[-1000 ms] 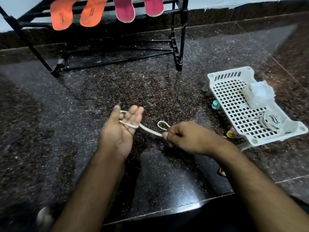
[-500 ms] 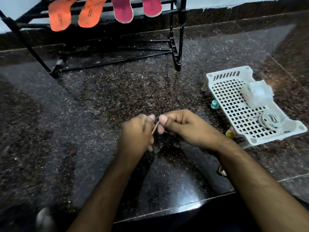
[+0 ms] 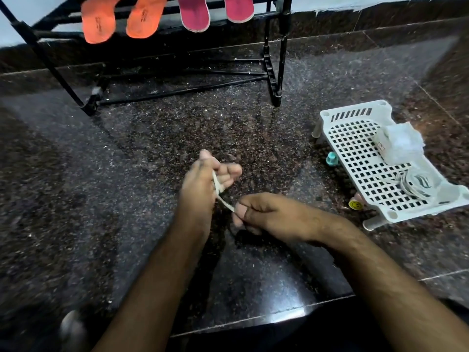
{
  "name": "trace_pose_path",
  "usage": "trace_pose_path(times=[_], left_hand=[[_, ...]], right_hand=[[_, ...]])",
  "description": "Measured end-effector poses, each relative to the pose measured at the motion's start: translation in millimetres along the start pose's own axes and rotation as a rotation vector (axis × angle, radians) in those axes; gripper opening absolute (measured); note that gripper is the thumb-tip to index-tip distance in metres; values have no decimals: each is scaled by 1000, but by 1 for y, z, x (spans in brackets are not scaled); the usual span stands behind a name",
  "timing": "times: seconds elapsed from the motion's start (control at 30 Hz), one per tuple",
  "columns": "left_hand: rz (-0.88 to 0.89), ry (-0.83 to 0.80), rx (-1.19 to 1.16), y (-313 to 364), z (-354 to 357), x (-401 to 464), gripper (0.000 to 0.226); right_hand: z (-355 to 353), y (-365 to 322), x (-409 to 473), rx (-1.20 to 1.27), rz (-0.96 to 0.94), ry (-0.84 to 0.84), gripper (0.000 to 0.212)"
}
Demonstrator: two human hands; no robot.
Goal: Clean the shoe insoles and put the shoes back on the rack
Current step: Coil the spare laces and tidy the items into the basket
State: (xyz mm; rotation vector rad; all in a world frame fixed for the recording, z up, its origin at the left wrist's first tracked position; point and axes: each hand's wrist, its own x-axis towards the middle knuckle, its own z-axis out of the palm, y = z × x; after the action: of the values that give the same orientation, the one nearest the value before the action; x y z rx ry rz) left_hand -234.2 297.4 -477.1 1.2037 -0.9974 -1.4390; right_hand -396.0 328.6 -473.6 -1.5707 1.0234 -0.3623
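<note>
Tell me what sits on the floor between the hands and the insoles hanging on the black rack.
Nothing visible. Bare dark granite floor runs from the left hand and right hand, both occupied with a white lace, to the black metal rack holding orange insoles and pink insoles. The white plastic perforated tray sits off to the right.

A single head-worn, wide-angle camera looks forward and steeply down from above the person's forearms, close over the left hand (image 3: pixel 203 184) and right hand (image 3: pixel 264 212), across the granite floor (image 3: pixel 127 174) to the black shoe rack (image 3: pixel 276 59) (edges bend noticeably).
</note>
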Motion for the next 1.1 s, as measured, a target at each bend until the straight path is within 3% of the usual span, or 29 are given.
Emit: trace_pose_path(times=[0.07, 0.13, 0.17, 0.27, 0.37, 0.43, 0.5, 0.53, 0.6, 0.63, 0.7, 0.77, 0.87, 0.93, 1.1], left_hand=[[68, -30, 422, -10, 1, -6, 58], [-64, -159, 444, -12, 9, -15, 71], [-174, -202, 312, -10, 12, -18, 69], [-375, -349, -178, 6, 10, -17, 66], [-272, -309, -594, 18, 2, -12, 64], [-166, -189, -639, 16, -1, -7, 59], [-130, -62, -418, 11, -1, -4, 63], [-118, 3, -179, 7, 0, -5, 66], [-71, 34, 279, 1, 5, -9, 72], [-69, -2, 369, 0, 9, -13, 73], [-149, -146, 244, 0, 17, -21, 65], [-230, -256, 4, 0, 19, -22, 57], [-299, -275, -413, 1, 13, -16, 63], [-289, -195, -582, 2, 9, -10, 67], [-274, -78, -616, 4, 5, -7, 65]], right_hand=[[-4, -10, -4, 107, -85, -19, 28], [-11, -14, -5, 253, -135, 101, 34], [-16, -12, -5, 235, -149, 208, 37], [-26, 4, -4, -210, -83, 489, 43], [-17, 9, -2, -330, 42, 336, 40], [-7, 4, -1, -305, 20, 154, 33], [-2, -2, -1, -243, -41, 27, 28], [-2, -6, -2, -185, -77, 8, 28], [-7, -11, -3, -67, -165, 103, 29], [-12, -11, -2, -17, -197, 200, 31], [-21, -6, -1, -53, -201, 433, 35], [-25, 1, -2, -247, -109, 567, 35], [-19, 4, -4, -471, 73, 370, 31], [-8, 3, -1, -469, 64, 230, 28], [-3, -2, 3, -560, 65, 289, 31]])
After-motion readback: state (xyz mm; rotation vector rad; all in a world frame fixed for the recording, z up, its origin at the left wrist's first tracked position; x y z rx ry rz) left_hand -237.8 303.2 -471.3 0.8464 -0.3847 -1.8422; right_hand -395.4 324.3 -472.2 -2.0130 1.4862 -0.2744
